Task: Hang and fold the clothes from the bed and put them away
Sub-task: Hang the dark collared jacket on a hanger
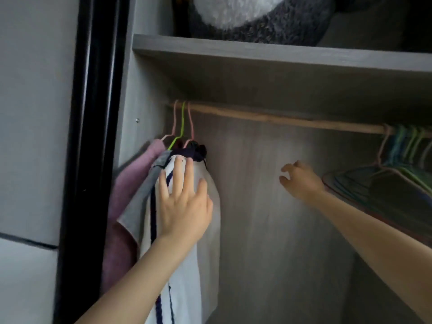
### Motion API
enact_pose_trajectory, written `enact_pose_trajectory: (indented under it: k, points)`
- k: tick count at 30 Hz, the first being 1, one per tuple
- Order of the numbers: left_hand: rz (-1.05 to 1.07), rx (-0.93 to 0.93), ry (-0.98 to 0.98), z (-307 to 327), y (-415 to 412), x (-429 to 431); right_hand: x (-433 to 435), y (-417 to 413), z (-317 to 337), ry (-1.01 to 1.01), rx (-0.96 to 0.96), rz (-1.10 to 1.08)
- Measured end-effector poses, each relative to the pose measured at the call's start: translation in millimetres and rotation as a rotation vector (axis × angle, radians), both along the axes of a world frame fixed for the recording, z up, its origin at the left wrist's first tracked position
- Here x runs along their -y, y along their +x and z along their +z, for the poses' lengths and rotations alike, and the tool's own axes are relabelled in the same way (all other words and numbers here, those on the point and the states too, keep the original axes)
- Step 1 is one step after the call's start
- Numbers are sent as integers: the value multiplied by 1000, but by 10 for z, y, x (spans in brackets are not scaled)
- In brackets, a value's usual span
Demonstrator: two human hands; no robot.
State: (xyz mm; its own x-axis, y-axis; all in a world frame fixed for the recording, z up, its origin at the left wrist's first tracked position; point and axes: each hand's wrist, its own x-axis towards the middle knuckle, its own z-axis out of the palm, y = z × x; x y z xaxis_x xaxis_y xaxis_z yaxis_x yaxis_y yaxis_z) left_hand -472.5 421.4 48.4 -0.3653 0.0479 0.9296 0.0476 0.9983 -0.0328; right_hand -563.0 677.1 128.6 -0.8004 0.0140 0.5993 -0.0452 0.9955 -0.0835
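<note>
Clothes (pixel 201 277) hang bunched at the left end of the rail (pixel 280 118), left hand (pixel 184 206) pressing flat on them, right hand (pixel 301 181) open and empty near the spare hangers (pixel 397 174) (tangled-looking); tugging one could drag neighbours off.

dim wardrobe interior, soft overall blur, wide-angle bending at edges, deep shadow under shelf (pixel 280 57).

No writing, label, brand name or number can be read anywhere. The white hanging garment with dark navy stripes (pixel 205 265) shows only its stripes, and the grey wood-grain wardrobe shelf (pixel 257 54) is plain. The view is dim and soft, so any fine print may be lost in the blur.
</note>
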Motion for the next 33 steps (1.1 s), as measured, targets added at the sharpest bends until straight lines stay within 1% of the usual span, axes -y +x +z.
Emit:
enact_pose_trajectory:
  k: [3, 5, 7, 11, 13, 15, 17, 19, 20, 21, 24, 26, 29, 31, 33]
  points:
    - [-23, 226, 53, -194, -113, -340, -563, 354, -26, 189, -97, -161]
    - [-63, 334, 60, -292, -141, -625, -953, 622, -68, 281, -139, -310]
    - [-152, 359, 18, -361, -131, -960, -1329, 917, -126, 296, -135, -441]
    - [-298, 399, 12, -401, -46, -1557, -1795, 1350, -195, 333, -144, -581]
    - [-322, 424, 4, -411, -14, -1787, -1926, 1488, -197, 327, -127, -603]
    - [-303, 460, 17, -457, 13, -2041, -2047, 1637, -207, 282, -57, -588]
    - [-284, 450, 15, -558, -30, -2198, -2090, 1704, -246, 335, 4, -587]
    - [-290, 451, 15, -610, 25, -2347, -2115, 1770, -278, 387, 10, -593]
    - [-301, 455, 16, -633, 49, -2384, -2101, 1778, -267, 368, -1, -595]
    - [-308, 455, 18, -641, 74, -2407, -2092, 1780, -247, 306, -23, -587]
    - [-294, 456, 11, -621, 89, -2396, -2071, 1776, -155, -63, -68, -462]
    - [-305, 462, 36, -586, 78, -2362, -2040, 1758, -124, -223, -64, -358]
    - [-336, 468, 67, -567, 77, -2318, -1951, 1725, -160, -358, -130, -285]
    - [-359, 452, 80, -568, 113, -2263, -1872, 1674, -203, -430, -223, -278]
    - [-416, 435, 87, -559, 167, -2163, -1769, 1613, -238, -456, -320, -261]
